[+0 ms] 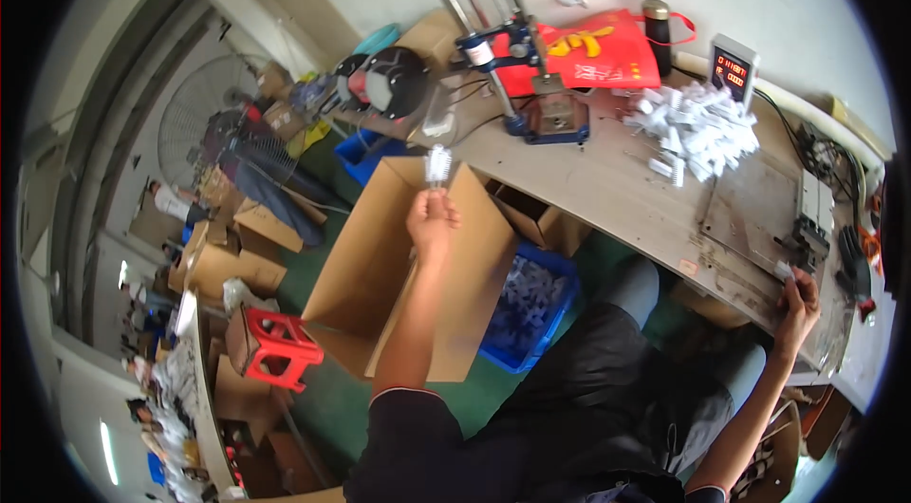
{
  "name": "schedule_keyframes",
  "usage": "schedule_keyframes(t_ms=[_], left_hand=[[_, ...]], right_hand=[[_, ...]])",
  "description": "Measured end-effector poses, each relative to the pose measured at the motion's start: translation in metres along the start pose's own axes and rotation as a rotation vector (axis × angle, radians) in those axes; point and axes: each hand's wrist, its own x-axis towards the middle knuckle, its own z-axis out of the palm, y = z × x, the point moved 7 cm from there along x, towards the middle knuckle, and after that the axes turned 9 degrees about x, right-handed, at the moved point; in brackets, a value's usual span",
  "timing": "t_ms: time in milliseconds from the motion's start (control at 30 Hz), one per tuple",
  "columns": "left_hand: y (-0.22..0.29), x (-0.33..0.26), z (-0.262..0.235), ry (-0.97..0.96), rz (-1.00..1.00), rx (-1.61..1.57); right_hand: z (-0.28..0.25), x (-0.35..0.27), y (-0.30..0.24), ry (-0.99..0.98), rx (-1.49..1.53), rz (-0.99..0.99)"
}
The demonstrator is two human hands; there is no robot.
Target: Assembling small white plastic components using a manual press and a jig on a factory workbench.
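Observation:
My left hand (433,220) is raised over an open cardboard box (356,285), its fingers closed on a small white ribbed plastic part (437,165) that points up. At the right end of the workbench (617,195), my right hand (800,306) pinches another small white piece (784,270) beside a metal fixture (812,214). The detail of that piece is too small to make out. A heap of similar white parts (697,128) lies on the bench between my hands, towards the back.
A hand press (558,114) stands on the bench before a red bag (603,52) and a dark flask (656,33). Right of them is a digital counter (734,66). Below sits a blue crate (531,299) of parts; a red stool (275,346) stands left.

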Motion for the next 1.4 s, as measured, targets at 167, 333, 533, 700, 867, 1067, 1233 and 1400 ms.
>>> schedule_keyframes(t_ms=[167, 333, 533, 700, 867, 1067, 1233, 1400], left_hand=[[-0.012, 0.029, -0.139, 0.344, 0.347, 0.819], [0.009, -0.013, -0.082, 0.194, 0.395, 0.648], [0.048, -0.141, 0.116, -0.507, 0.584, 0.336], [0.029, -0.183, 0.169, -0.765, 0.312, 0.191], [0.020, -0.166, 0.153, -0.792, 0.063, 0.068], [0.014, -0.146, 0.156, -0.732, 0.120, 0.125], [-0.004, -0.086, 0.150, -0.507, 0.199, 0.069], [-0.034, -0.021, 0.146, -0.512, -0.146, -0.123]], right_hand=[[0.027, 0.000, 0.009, -0.108, -0.016, 0.039], [0.115, -0.040, -0.010, -0.366, -0.055, 0.076], [0.271, -0.121, -0.025, -0.750, 0.128, 0.198], [0.305, -0.131, -0.020, -0.850, 0.044, 0.223], [0.325, -0.140, -0.013, -0.951, -0.012, 0.231], [0.347, -0.138, -0.021, -0.948, -0.136, 0.172], [0.365, -0.090, -0.022, -0.938, -0.259, 0.016], [0.405, -0.028, -0.058, -0.865, -0.294, -0.048]])
